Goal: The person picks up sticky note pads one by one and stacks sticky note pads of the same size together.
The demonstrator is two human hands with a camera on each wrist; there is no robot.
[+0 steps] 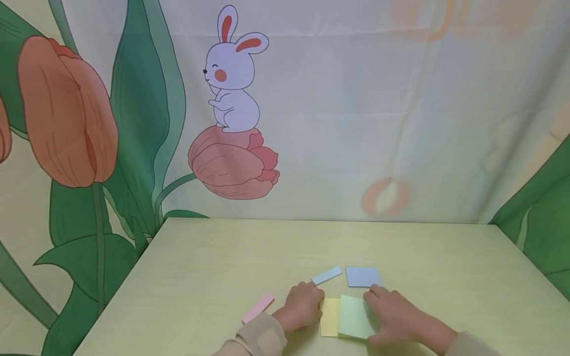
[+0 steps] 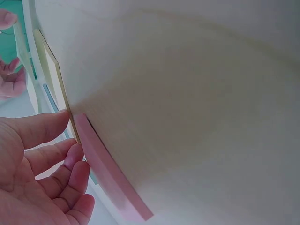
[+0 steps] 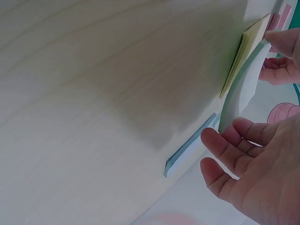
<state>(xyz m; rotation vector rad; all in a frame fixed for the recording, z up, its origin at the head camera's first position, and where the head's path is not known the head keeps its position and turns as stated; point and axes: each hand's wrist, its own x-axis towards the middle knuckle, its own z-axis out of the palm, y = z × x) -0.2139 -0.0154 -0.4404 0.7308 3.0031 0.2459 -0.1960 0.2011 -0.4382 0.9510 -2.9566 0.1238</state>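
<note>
In my right hand (image 1: 396, 316) I hold a pale green sticky note pad (image 1: 355, 316) by its edges, thumb near the front and fingertips at the back. It is bowed slightly in the right wrist view and overlaps the right part of a yellow sticky note pad (image 1: 329, 319). My left hand (image 1: 303, 305) has its thumb and index fingertip at the yellow pad's left edge, the other fingers curled. Also in the left wrist view, the yellow pad (image 2: 56, 77) shows its thin edge by the thumb.
Behind the hands lie a blue rectangular pad (image 1: 362, 277) and a narrow light blue strip pad (image 1: 327, 275). A narrow pink strip pad (image 1: 258, 308) lies left of my left hand. The pale wooden table (image 1: 213, 267) ends at a printed curtain (image 1: 320, 123).
</note>
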